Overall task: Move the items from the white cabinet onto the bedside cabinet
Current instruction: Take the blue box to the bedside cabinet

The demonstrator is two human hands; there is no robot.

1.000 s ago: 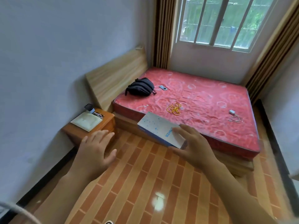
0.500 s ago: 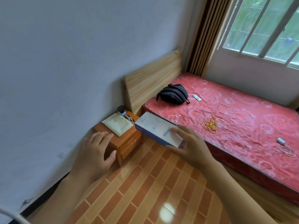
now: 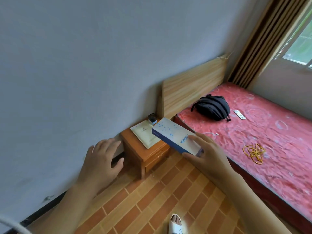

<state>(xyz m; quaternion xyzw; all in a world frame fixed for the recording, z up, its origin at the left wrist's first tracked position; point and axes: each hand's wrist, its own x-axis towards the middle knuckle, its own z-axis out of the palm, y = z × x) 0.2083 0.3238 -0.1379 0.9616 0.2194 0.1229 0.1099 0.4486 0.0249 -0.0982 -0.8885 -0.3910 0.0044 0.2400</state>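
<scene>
My right hand (image 3: 208, 155) grips the near end of a flat white and blue box (image 3: 173, 135), held in the air over the right side of the wooden bedside cabinet (image 3: 145, 157). A cream booklet (image 3: 144, 135) and a small dark cube-shaped item (image 3: 152, 118) lie on the cabinet top. My left hand (image 3: 101, 161) hovers to the left of the cabinet, near the wall, fingers spread and holding nothing. The white cabinet is out of view.
A bed with a red mattress (image 3: 270, 132) and wooden headboard (image 3: 192, 90) stands right of the cabinet. On it lie a black backpack (image 3: 212, 107), a small remote (image 3: 239, 114) and a yellow cord (image 3: 255, 152). The floor is brick-patterned tile; a white slipper (image 3: 175, 224) shows below.
I have come closer to the bedside cabinet and the view has swung left. The box in my right hand now sits over the cabinet; my left hand stays open beside it.
</scene>
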